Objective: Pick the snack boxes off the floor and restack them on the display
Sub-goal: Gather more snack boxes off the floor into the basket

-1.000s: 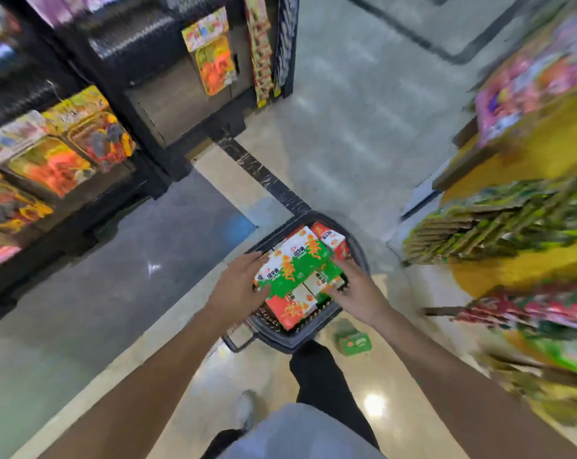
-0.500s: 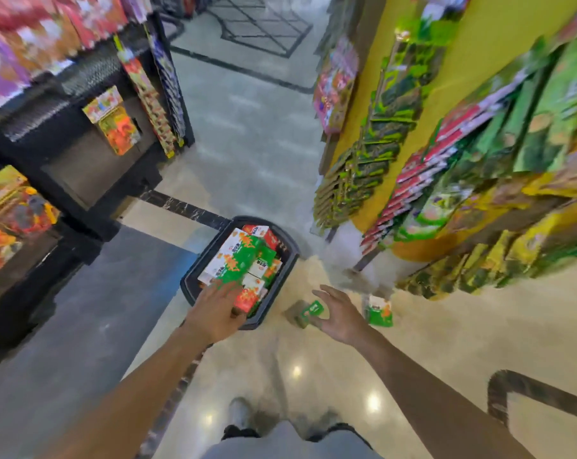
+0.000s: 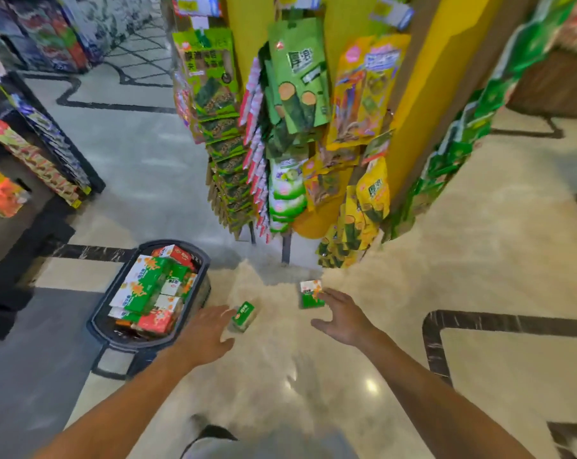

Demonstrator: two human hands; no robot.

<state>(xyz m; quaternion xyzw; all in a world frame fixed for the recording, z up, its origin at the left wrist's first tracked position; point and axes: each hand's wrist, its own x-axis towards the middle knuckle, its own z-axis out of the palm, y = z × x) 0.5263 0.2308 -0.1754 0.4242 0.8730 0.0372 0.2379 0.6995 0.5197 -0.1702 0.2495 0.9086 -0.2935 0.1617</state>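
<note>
Reaching down with fingers spread, the left hand (image 3: 207, 336) hovers just beside a green box (image 3: 244, 315) on the floor, gripping nothing. The right hand (image 3: 345, 318), also spread, nears another box (image 3: 311, 293). Left of both hands sits a basket (image 3: 114, 336) of boxes.

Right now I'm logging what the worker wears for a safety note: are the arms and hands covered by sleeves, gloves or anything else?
No. The left hand and right hand are bare, with no gloves. Both forearms are uncovered up to the picture's lower edge, so no sleeves show. I see no watch, bracelet or ring, though motion blur could hide small items.
</note>
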